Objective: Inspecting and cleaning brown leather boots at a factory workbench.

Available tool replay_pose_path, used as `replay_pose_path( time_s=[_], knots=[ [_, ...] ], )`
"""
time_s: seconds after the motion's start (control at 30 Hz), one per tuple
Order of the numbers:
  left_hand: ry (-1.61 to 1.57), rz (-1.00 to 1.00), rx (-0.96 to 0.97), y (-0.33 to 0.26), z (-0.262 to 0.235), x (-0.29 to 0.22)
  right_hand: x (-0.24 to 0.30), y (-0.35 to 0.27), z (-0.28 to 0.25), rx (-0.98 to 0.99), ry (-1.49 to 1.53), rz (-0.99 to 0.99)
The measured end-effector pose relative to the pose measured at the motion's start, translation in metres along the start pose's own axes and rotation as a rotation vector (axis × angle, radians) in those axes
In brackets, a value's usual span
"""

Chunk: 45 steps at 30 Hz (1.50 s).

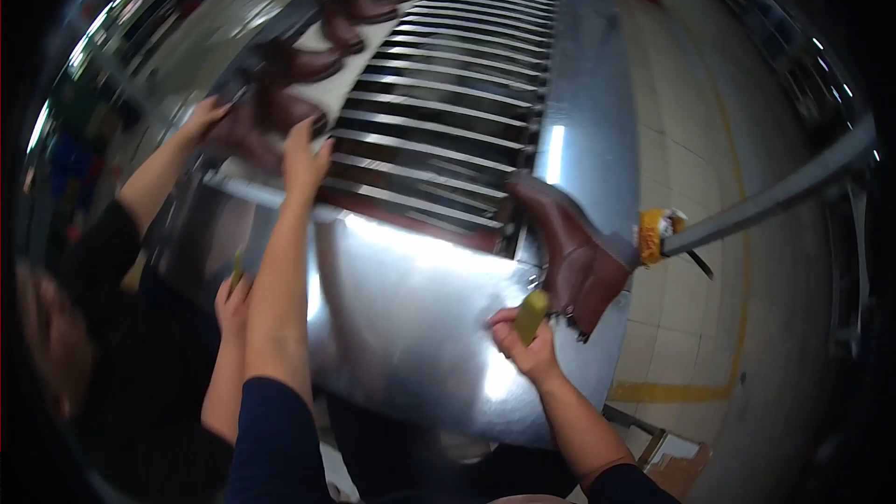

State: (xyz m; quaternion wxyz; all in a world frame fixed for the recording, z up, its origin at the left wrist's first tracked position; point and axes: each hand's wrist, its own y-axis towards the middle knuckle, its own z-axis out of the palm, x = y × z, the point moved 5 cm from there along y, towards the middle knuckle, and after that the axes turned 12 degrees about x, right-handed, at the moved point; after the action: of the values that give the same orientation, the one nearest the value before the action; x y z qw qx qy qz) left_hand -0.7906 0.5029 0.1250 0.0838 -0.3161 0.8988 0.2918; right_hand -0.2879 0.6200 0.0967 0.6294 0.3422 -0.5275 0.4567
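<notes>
My left hand (303,163) reaches forward beside a brown leather boot (247,135) at the near end of the row on the left. Its fingers are spread, and I cannot tell whether they touch the boot. My right hand (527,345) is closed around a short yellow-green tool (530,315) whose kind I cannot make out. Just beyond that fist, another brown boot (579,257) lies on its side on the metal table's right edge. At the left, a co-worker's hand (207,115) rests by the near boot, and another hand (231,303) holds a thin yellowish tool.
A bright metal tabletop (411,317) spans the front. Beyond it runs a slatted roller conveyor (439,103), with several brown boots (359,0) lined up along its left side. A grey metal bar (775,196) juts in at the right, with a yellow packet (658,235) beside it.
</notes>
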Motion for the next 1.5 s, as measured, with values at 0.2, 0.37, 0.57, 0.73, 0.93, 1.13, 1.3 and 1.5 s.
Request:
replay_pose_path(
  time_s=[0.2, 0.37, 0.57, 0.73, 0.93, 1.13, 1.3, 1.5],
  knots=[
    [0.368, -0.473, 0.205, 0.057, 0.067, 0.038, 0.011, 0.002, -0.005, -0.008, -0.173, -0.034],
    [0.456, -0.42, 0.2, 0.058, 0.076, 0.063, 0.023, -0.001, -0.004, 0.046, -0.247, -0.066],
    [0.466, -0.378, -0.049, 0.052, -0.001, 0.096, 0.026, -0.014, -0.001, -0.01, -0.237, -0.157],
    [-0.316, -0.574, -0.292, 0.036, -0.197, 0.116, 0.009, -0.01, 0.011, 0.086, -0.262, -0.074],
    [-1.105, -0.411, -0.269, -0.042, -0.231, -0.088, 0.004, -0.012, -0.004, -0.05, -0.118, -0.108],
    [-1.168, -0.4, -0.252, -0.253, -0.257, -0.236, 0.002, -0.007, 0.002, 0.047, 0.084, -0.086],
    [-0.719, -0.161, 0.011, -0.392, -0.248, -0.295, 0.015, -0.012, 0.013, 0.004, 0.076, 0.043],
    [-0.347, 0.157, 0.499, -0.453, -0.237, -0.294, 0.025, -0.027, 0.041, 0.156, 0.062, 0.009]
  ],
)
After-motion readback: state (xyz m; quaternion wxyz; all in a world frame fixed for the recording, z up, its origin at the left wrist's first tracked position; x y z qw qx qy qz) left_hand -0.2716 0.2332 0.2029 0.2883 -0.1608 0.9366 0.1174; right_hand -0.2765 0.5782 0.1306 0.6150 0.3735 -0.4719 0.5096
